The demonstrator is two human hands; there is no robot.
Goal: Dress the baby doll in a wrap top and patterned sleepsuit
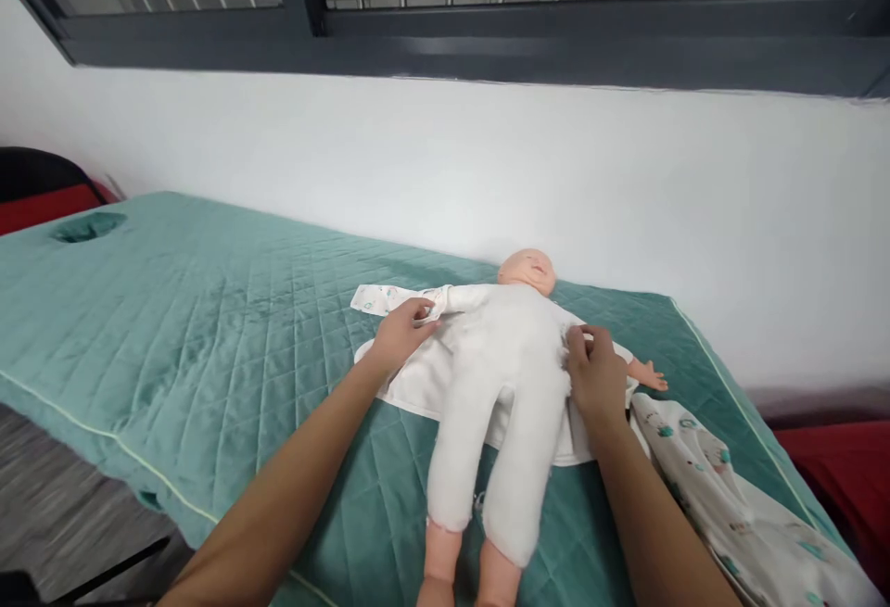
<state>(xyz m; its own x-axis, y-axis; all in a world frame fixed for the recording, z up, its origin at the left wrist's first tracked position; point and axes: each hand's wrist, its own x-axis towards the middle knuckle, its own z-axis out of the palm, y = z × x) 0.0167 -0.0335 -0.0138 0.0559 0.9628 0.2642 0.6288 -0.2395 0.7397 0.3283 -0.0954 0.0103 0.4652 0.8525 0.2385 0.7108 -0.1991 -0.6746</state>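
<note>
1. So I've got a baby doll [511, 338] lying on its back on a green quilted cover [243, 338], head near the white wall [334, 162], legs pointing my way, feet running off the bottom edge of the view
2. My left hand [403, 334] is mostly closed, thumb and fingers pinching the edge of a printed sleeve [382, 298], right where the doll's padded white arm goes into it; the far end of that sleeve lies flat, sticking out to my left
3. My right hand [599, 375] is down at the doll's other side, fingers curled in with the tips up against it. Honestly can't tell if I've got a bit of cloth pinched there, my own knuckles are in the way
4. There's a white garment [417, 375] spread out underneath the doll, poking out on both sides and between the legs
5. The doll's bare hand [652, 375] pokes out past my right one, fingers spread
6. Just beside my right forearm there's a rumpled printed cloth [757, 514], white with little green bits, trailing off to the lower right
7. Around all that: a round hole [87, 227] at the far left of the cover, a dark window frame [487, 46] above the wall and grey floor [48, 473] at lower left
</note>
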